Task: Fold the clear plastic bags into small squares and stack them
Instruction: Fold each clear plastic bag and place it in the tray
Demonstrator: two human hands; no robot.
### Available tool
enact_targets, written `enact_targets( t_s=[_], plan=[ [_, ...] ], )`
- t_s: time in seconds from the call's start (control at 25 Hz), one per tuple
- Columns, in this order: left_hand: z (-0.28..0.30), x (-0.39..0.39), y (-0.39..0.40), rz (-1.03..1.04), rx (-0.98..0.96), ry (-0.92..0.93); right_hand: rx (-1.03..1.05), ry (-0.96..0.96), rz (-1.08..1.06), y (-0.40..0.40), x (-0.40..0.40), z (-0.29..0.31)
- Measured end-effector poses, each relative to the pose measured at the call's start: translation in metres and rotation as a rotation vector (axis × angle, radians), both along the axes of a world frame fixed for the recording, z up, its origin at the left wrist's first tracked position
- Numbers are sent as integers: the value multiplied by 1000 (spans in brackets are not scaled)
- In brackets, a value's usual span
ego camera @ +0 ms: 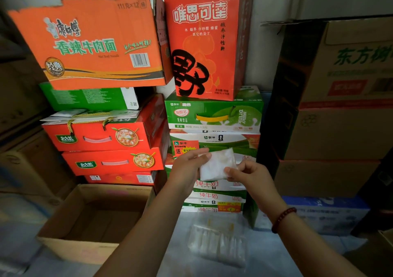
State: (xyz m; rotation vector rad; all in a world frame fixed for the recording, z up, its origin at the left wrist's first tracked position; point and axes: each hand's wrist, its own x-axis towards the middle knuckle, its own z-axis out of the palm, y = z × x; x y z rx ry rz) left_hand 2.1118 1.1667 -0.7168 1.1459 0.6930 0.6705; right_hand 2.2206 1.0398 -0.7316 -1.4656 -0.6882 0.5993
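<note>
**Folded bag held up between both hands**

Folded plastic bag (218, 164), one cloudy-clear square with soft creases, is held in the air in front of the stacked milk cartons (214, 136). Left hand (187, 168) has its fingers lying fairly straight along the square's left edge, thumb tucked behind where I cannot see it. Right hand (247, 173) pinches the lower right corner between curled fingers and thumb; a beaded bracelet (284, 219) of dark red round beads circles that wrist.

Below the folded square, a loose heap of clear plastic bags (219, 242) lies flat and wrinkled on a pale surface; their number cannot be told.

Left of the square sits one open brown cardboard box (89, 223), flaps spread. Above that box stand two red gift cartons (102, 147), glossy, each with a bowl picture. Higher still, one orange noodle carton (89, 42) leans, and one tall red carton (204, 38) stands upright beside it. Right of the square rise plain brown cardboard boxes (340, 132).
</note>
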Motion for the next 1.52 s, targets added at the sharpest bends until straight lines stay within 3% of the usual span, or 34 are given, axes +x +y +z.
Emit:
enact_targets(
  t_s=[0.4, 0.56, 0.76, 0.88, 1.08, 1.2, 1.36, 1.52],
  plan=[
    [-80, 8, 46, 56, 89, 186, 17, 447, -28, 62, 14, -86],
    [-119, 11, 49, 50, 116, 225, -64, 327, -165, 75, 12, -121],
    [-171, 16, 53, 86, -29, 202, -142, 254, -205, 85, 20, -162],
    [-198, 15, 63, -70, -119, 243, -217, 116, -35, 87, 31, -179],
    [-242, 11, 78, -456, -108, 494, -368, -66, 260, 94, 41, -208],
    [-257, 16, 76, -351, -165, 503, -341, 86, 206, 100, 41, -229],
    [-290, 14, 75, -67, -320, 507, -578, 158, 183, 98, 45, -258],
    [-305, 15, 63, 68, -396, 437, -627, 433, 192, 95, 38, -272]
  ],
)
